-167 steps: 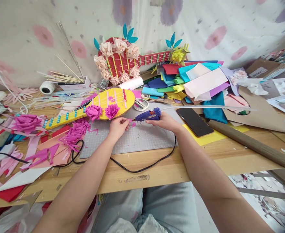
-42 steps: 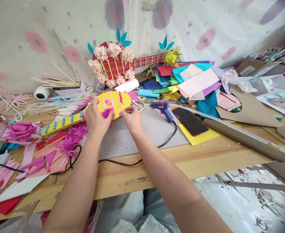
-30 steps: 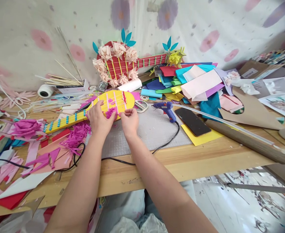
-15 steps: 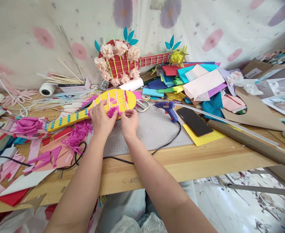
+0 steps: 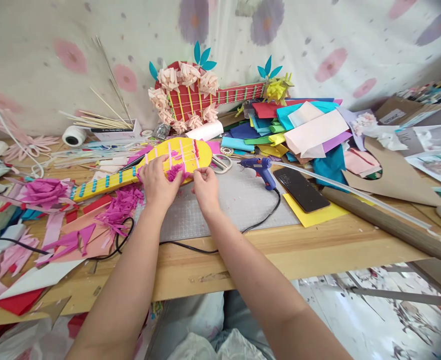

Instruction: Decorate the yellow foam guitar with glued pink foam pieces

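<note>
A yellow toy guitar [image 5: 160, 151] with pink bars, white strings and blue frets lies tilted over the grey cutting mat [image 5: 224, 202]. My left hand [image 5: 157, 184] grips its near edge, fingers over the body and thumb against magenta fringed crepe paper [image 5: 175, 172]. That fringe runs along the near side of the body, partly hidden under the hand. At the right end of the fringe, my right hand [image 5: 206, 189] pinches the strip between thumb and fingertips. Behind the guitar's rounded end are scissors [image 5: 223, 163], their blades hidden.
A blue glue gun [image 5: 261, 170] and a black phone [image 5: 301, 189] lie right of the mat. Bunched magenta crepe paper [image 5: 120, 207] is at left. A red flower-trimmed guitar [image 5: 224, 94] stands at the back, beside stacked coloured paper [image 5: 316, 131]. A black cord [image 5: 193, 248] crosses the front.
My right hand has moved slightly right, drawing the end of the magenta strip out from the guitar. The left hand keeps its place. The phone's screen has lit up.
</note>
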`<action>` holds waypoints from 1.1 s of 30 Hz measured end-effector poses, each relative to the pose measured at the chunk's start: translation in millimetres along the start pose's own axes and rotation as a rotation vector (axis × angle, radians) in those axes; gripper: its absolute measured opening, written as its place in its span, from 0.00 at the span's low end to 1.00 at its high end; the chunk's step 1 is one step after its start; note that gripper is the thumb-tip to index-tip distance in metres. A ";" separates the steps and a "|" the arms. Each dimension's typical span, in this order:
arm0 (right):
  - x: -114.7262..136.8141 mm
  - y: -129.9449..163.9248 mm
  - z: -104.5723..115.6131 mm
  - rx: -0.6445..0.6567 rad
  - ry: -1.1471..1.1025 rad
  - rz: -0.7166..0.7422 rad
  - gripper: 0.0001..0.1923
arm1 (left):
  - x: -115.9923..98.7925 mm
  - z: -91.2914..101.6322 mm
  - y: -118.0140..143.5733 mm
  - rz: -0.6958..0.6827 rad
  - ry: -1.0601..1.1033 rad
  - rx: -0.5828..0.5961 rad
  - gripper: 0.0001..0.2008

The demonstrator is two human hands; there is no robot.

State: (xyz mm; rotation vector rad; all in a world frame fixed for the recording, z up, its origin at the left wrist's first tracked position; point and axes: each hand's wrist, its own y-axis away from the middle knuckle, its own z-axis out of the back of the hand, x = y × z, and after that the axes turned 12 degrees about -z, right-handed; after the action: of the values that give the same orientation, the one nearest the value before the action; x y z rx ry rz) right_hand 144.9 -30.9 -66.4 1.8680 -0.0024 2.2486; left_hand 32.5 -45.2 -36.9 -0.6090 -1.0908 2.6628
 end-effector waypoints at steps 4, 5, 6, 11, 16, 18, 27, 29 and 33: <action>12.1 3.5 9.8 0.031 0.017 -0.045 0.06 | -1.0 0.7 0.2 0.004 0.006 0.019 0.21; 15.3 4.8 11.2 0.047 0.010 -0.054 0.06 | -1.1 0.7 0.2 0.006 0.009 0.023 0.21; 18.5 6.2 12.1 0.066 -0.006 -0.066 0.06 | -1.1 0.8 0.3 0.008 0.010 0.024 0.21; 31.6 13.8 19.1 0.200 -0.203 -0.225 0.09 | -0.7 1.0 0.9 0.011 0.001 0.011 0.20; 40.5 21.1 32.9 0.277 -0.430 -0.416 0.10 | -1.1 0.9 1.3 -0.005 -0.003 0.014 0.20; 44.7 23.1 37.0 0.333 -0.462 -0.459 0.09 | -1.4 1.0 1.2 -0.005 -0.004 0.017 0.20; 60.6 24.3 49.6 0.497 -0.613 -0.633 0.07 | -3.1 1.2 0.9 0.011 0.012 0.029 0.19; 60.0 23.8 50.3 0.508 -0.632 -0.637 0.07 | -2.8 0.0 1.6 0.005 0.012 0.026 0.19; 59.2 22.3 52.4 0.542 -0.632 -0.643 0.06 | -1.4 -1.1 2.6 -0.008 0.020 0.009 0.19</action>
State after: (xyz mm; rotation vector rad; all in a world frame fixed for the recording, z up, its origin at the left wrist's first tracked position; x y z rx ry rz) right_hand 182.0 -50.2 4.3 2.3045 1.0238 1.2433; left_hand 34.2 -46.8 -39.0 -0.6276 -1.0731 2.6473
